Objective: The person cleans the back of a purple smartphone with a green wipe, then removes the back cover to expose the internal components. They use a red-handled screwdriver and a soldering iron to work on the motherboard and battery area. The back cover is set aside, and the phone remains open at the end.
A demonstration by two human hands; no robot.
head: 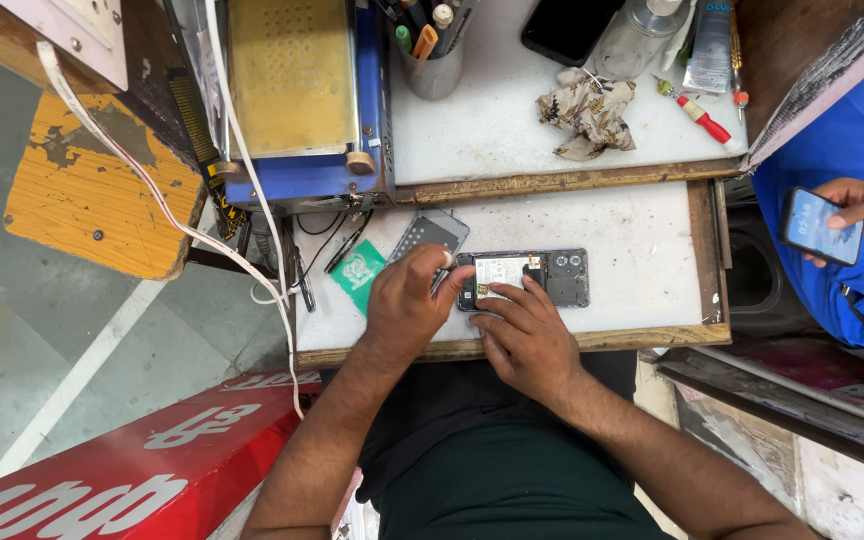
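Left hand (407, 300) grips a thin tool (442, 272) at the opened phone (527, 278); right hand (524, 335) presses its near edge. Green card (358, 272) lies left of the phone, crumpled rag (584, 110) beyond it.

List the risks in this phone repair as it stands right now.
1. The left hand works a thin tool at the opened phone beside its battery; a slip might pierce it.
2. Only the right hand steadies the phone, so it may slide.
3. The loose panel lies close by the left hand and could get knocked.
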